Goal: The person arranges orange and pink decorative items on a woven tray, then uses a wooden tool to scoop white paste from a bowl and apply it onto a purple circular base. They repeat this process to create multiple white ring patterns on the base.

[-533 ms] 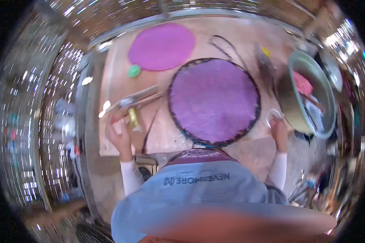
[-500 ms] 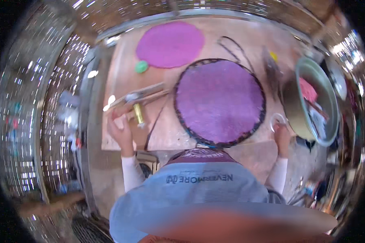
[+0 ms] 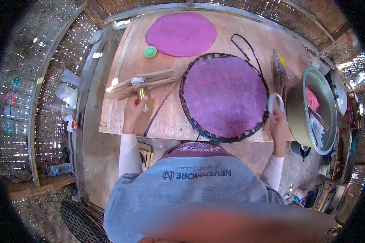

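Note:
My left hand point(image 3: 133, 113) is closed around the lower part of a gold tube point(image 3: 141, 94) with a pale, frayed-looking end, beside crossed wooden sticks point(image 3: 160, 83). Crumpled silver material point(image 3: 138, 81) sits at the tube's far end, over the sticks. On the right, my right hand point(image 3: 278, 121) grips a white ring-shaped thing point(image 3: 270, 103) at the edge of a round tray point(image 3: 181, 91). A purple, grainy sheet point(image 3: 225, 95) covers the tray inside its dark patterned rim. What the ring is for its kind, I cannot tell.
Another purple round sheet point(image 3: 182, 34) lies at the far left, with a green round cap point(image 3: 150, 52) by it. A dark cord loop point(image 3: 247, 47), a dark pointed blade-like thing point(image 3: 279, 75) and a large basin point(image 3: 304, 73) with pink material point(image 3: 311, 99) are to the right.
My left hand has moved right and closed on the gold tube. My right hand has raised the white ring farther up, against the tray's edge. The view has sharpened and shifted slightly.

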The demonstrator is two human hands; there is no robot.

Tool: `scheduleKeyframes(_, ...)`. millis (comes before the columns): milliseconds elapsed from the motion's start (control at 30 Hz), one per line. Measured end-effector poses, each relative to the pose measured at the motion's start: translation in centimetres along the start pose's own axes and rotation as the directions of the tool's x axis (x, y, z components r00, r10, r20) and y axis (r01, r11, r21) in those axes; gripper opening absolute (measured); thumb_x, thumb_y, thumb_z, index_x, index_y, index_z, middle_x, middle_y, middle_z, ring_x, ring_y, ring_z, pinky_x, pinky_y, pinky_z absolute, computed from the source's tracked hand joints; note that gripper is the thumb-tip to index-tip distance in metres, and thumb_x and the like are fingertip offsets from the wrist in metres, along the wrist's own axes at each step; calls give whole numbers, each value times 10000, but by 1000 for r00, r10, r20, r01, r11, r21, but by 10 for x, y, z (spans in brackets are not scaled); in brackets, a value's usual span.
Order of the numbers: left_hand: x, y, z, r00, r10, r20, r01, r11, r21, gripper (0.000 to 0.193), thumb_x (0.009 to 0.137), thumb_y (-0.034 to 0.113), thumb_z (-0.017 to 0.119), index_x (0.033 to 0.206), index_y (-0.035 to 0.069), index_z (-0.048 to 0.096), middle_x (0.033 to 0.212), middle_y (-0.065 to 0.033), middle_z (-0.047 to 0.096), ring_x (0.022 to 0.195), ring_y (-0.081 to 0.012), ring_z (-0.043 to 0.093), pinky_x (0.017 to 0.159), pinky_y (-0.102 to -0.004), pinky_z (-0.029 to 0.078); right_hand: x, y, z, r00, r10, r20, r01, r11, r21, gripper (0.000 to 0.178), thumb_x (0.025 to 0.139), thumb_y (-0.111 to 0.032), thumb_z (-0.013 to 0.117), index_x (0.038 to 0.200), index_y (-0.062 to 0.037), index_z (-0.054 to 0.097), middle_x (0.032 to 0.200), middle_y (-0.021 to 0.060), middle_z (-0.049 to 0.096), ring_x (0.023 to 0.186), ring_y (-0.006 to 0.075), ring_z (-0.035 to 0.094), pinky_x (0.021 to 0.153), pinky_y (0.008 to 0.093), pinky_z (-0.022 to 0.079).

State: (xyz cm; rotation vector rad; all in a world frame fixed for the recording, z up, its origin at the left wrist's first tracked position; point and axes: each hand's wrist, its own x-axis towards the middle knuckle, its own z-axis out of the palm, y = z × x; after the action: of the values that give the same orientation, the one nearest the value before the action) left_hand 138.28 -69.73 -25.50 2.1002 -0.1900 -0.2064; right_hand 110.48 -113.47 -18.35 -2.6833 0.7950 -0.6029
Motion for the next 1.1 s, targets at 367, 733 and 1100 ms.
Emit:
scheduleKeyframes(367, 17, 10, 10, 988, -149, -29, 146, 985, -90, 348, 751, 253, 661, 903, -51, 584, 799, -94, 607, 715, -134, 568, 608, -272, 452, -3, -122, 78, 736, -643, 213, 540, 747, 388, 525, 656, -183, 694, 1151, -103, 540, 1003, 139, 556, 912, 318, 540, 789, 403, 439)
scheduleKeyframes(733, -9, 31, 6, 917, 79, -390, -217, 920, -326, 218, 785, 91, 581, 981, 27, 512, 740, -8, 518, 631, -80, 529, 529, -219, 447, 12, -128, 89, 745, -570, 348, 431, 808, 402, 748, 724, -324, 690, 1326, -45, 345, 1260, 187, 437, 1161, 336, 419, 973, 435, 326)
scheduleKeyframes(1100, -43, 138, 75, 825, 561, -73, -545, 755, -364, 407, 675, 94, 701, 1036, -38, 567, 983, -123, 637, 904, -190, 613, 762, -317, 483, 93, -176, -16, 516, -634, 576, 64, 699, 713, 508, 874, -456, 483, 1031, 18, 581, 857, 94, 605, 814, 152, 560, 726, 278, 438)
